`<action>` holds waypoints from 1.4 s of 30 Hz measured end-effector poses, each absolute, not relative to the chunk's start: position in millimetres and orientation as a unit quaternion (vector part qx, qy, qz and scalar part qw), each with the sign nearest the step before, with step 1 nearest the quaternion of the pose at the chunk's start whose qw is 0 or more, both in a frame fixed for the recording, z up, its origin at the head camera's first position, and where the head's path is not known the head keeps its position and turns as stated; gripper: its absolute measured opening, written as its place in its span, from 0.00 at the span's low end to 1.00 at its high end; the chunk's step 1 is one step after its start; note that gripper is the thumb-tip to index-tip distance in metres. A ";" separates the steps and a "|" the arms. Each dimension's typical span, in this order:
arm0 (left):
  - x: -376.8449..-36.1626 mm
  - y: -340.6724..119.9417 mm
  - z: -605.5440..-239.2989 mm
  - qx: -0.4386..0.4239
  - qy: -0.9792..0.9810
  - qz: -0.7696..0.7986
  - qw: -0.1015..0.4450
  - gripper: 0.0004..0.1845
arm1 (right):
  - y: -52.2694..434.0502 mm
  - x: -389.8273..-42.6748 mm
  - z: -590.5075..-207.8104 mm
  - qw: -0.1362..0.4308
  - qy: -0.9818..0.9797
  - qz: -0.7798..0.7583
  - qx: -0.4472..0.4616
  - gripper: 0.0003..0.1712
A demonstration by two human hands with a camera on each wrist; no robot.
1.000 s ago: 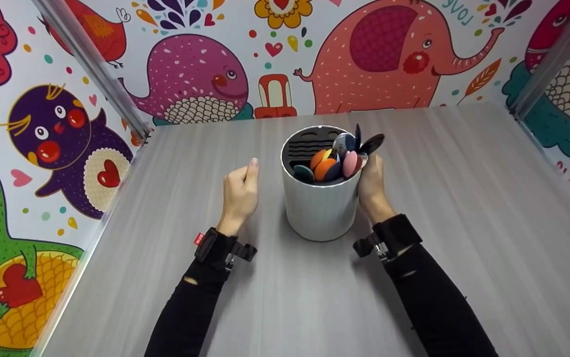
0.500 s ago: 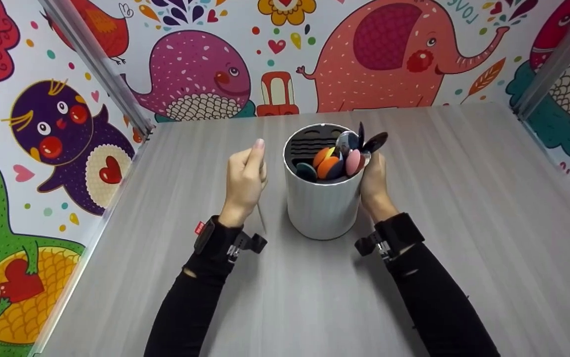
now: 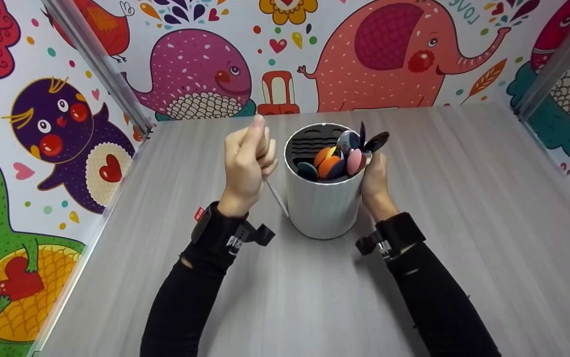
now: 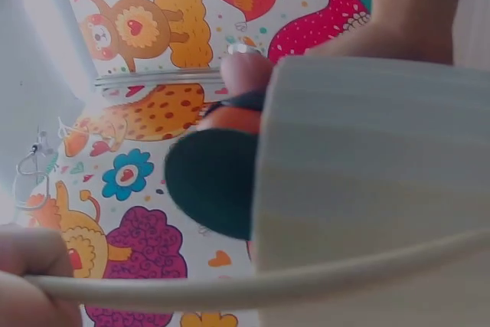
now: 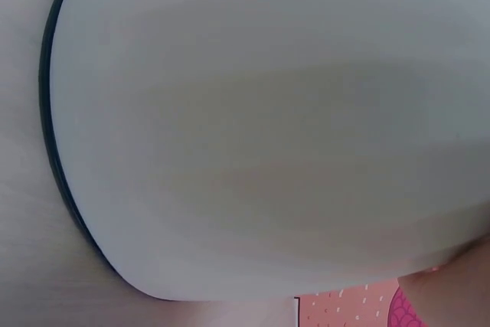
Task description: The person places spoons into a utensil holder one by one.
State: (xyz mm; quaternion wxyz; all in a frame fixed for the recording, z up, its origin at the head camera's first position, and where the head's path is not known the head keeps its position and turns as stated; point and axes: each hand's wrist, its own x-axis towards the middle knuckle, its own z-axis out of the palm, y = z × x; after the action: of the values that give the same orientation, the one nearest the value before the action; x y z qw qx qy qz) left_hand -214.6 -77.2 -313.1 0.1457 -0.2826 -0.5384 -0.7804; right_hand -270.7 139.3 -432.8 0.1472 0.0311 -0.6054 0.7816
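From the head view, the left hand [image 3: 246, 166] pinches a thin white stick [image 3: 276, 197] beside the white utensil holder [image 3: 320, 208], mid-table toward the back edge. The right hand [image 3: 375, 182] presses its far side; its fingers are hidden.

Left wrist: fingertips [image 4: 31, 273] pinch the stick [image 4: 253, 285] across the holder [image 4: 375, 189].

Right wrist: only the holder's wall [image 5: 260, 135].

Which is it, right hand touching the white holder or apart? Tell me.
Touching. In the head view the right hand is pressed flat against the side of the white holder, with no gap visible between them.
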 end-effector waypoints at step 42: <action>-248.1 -64.5 -287.0 -0.243 -0.550 -0.745 0.287 0.28 | 135.8 -271.2 -433.5 0.185 -0.586 0.788 0.028 0.30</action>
State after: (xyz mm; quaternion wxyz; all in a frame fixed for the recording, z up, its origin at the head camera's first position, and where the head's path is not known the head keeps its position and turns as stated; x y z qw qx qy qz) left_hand -248.1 -64.5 -287.0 0.2873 -0.2429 -0.5504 -0.7453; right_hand -271.2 135.8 -433.5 0.1854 0.0279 -0.5863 0.7881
